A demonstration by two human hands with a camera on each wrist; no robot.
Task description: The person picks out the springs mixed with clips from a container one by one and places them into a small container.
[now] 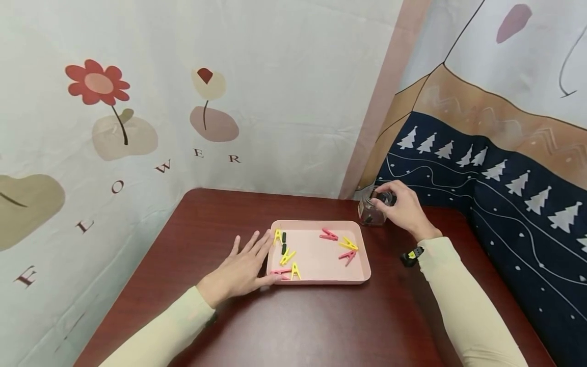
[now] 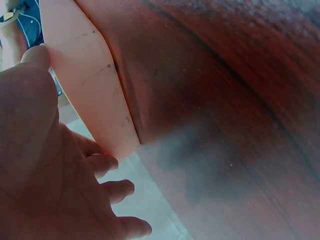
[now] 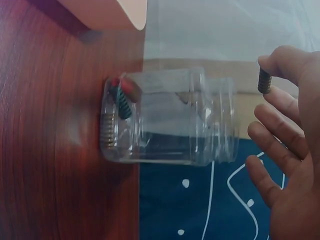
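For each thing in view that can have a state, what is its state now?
Jar: upright on the table, open at the top, a few clips at its bottom.
Dark clip: pinched in the right hand above the jar.
Pink tray: flat on the table, holding loose yellow, pink and dark clips.
Left hand: flat on the table, fingers straight, touching the tray's left edge.

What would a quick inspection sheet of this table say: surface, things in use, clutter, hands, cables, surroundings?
Surface: dark red wooden table.
Things in use: pink tray holding yellow, pink and dark clothes pegs; clear jar with a few pegs inside.
Clutter: nothing seen.
Hands: left hand flat on the table, touching the tray's left edge; right hand over the jar, pinching a dark peg.
Cables: nothing seen.
Surroundings: flower-print cloth behind, tree-print cloth at right.
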